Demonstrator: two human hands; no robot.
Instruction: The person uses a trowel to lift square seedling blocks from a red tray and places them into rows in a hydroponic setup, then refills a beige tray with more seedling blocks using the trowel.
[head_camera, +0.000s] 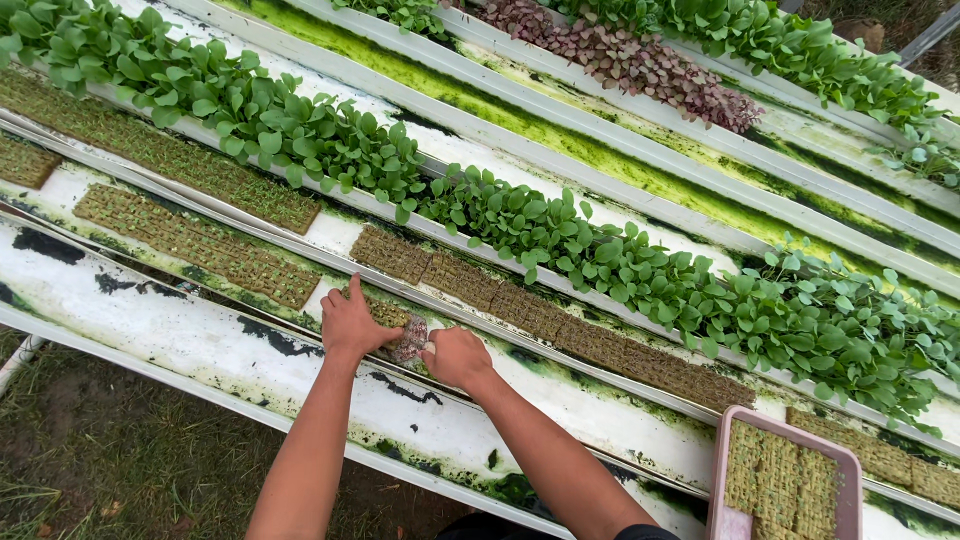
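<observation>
My left hand (352, 322) lies flat with fingers spread on a brown strip of seedling plugs (385, 312) in a white growing channel (150, 320). My right hand (455, 357) sits just to its right, fingers closed on a small crumbly plug piece (410, 339) that lies between the two hands. Both forearms reach in from the bottom of the view. Whether the left hand also touches the piece I cannot tell.
Long white channels run diagonally: brown plug strips (200, 245) in the near ones, green leafy seedlings (560, 235) behind, purple seedlings (630, 60) farther back, green algae (560, 135) between. A pink tray of plugs (785, 480) stands at bottom right. Grass (110, 450) shows at bottom left.
</observation>
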